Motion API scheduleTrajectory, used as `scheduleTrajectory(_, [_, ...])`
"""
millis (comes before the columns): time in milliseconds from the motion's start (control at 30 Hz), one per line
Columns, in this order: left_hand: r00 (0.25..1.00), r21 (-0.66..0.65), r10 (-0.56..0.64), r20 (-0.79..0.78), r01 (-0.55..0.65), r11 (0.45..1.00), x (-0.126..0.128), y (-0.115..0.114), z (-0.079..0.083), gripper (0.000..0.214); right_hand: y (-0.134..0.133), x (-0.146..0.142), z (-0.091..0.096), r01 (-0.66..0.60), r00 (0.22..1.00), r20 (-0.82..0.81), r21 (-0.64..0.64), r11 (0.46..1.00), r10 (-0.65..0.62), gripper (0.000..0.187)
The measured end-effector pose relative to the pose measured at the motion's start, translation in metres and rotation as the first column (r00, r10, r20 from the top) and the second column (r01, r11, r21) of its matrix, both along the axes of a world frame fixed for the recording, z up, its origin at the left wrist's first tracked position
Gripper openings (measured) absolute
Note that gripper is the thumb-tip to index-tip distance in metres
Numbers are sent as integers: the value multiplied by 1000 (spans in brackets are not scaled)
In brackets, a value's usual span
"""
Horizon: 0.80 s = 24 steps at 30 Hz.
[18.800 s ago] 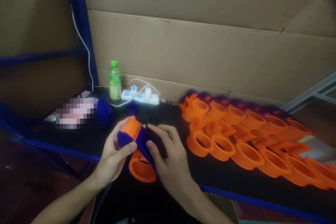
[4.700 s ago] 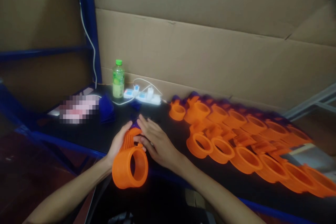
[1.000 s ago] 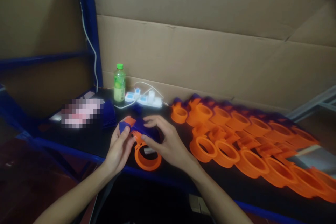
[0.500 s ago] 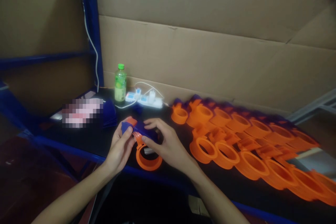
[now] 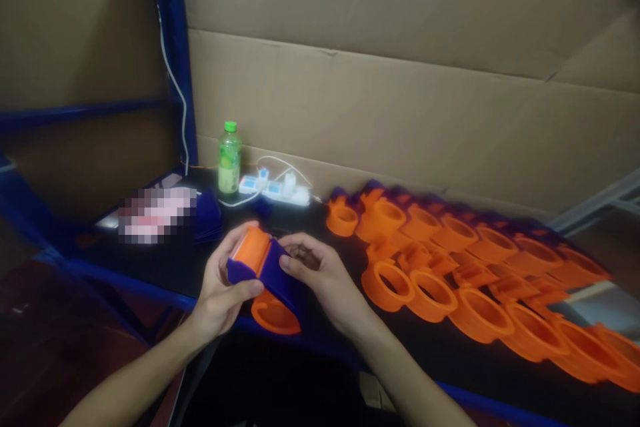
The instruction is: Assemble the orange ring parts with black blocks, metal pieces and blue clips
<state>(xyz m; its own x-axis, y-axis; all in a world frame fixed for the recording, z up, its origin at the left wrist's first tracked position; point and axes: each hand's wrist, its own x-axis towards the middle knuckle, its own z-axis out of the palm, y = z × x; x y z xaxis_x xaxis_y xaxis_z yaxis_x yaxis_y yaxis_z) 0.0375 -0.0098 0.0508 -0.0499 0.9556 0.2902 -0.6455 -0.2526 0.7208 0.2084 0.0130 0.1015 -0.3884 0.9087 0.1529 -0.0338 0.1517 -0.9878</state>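
Note:
Low over the near edge of the black table, my left hand (image 5: 220,303) is closed around an orange and blue-purple plastic part. Its ridged orange block (image 5: 254,248) faces up, and the thumb presses on its blue-purple side. My right hand (image 5: 327,277) is closed on the blue-purple piece (image 5: 277,275), with thumb and fingers at its right edge. Below it, an orange ring (image 5: 273,315) shows in part; the blue-purple piece covers its right side. How the pieces join is hidden.
Several orange ring-shaped parts (image 5: 435,293) stand in rows on the right of the black table (image 5: 340,320). Behind are a green-capped bottle (image 5: 230,163) and a white power strip (image 5: 275,190) with cables. Dark blue pieces (image 5: 209,217) lie at left, beside a blurred-out patch. Cardboard (image 5: 400,100) lines the back.
The held part has turned, so its orange block and blue-purple side now face me more. The blue-purple piece now hides part of the ring. My left hand has shifted slightly left.

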Motion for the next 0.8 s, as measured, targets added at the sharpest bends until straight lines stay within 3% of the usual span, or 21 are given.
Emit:
scheduleTrajectory(333, [989, 215, -85, -124, 111, 970, -17, 0, -7, 86, -10, -3, 2, -98, 985, -150, -57, 994, 88, 28])
scheduleTrajectory(600, [982, 198, -87, -169, 121, 973, -17, -6, -1, 84, -10, 2, 9, -189, 977, -127, -153, 970, 170, 27])
scheduleTrajectory(700, [979, 203, -38, -201, 79, 976, -16, -10, 0, 85, -11, 3, 9, -173, 983, -81, -106, 979, 165, 27])
scheduleTrajectory(800, [983, 157, 24, -184, 6, 988, -10, -15, 4, 84, -14, 4, 10, -86, 995, 53, 56, 995, 83, 26])
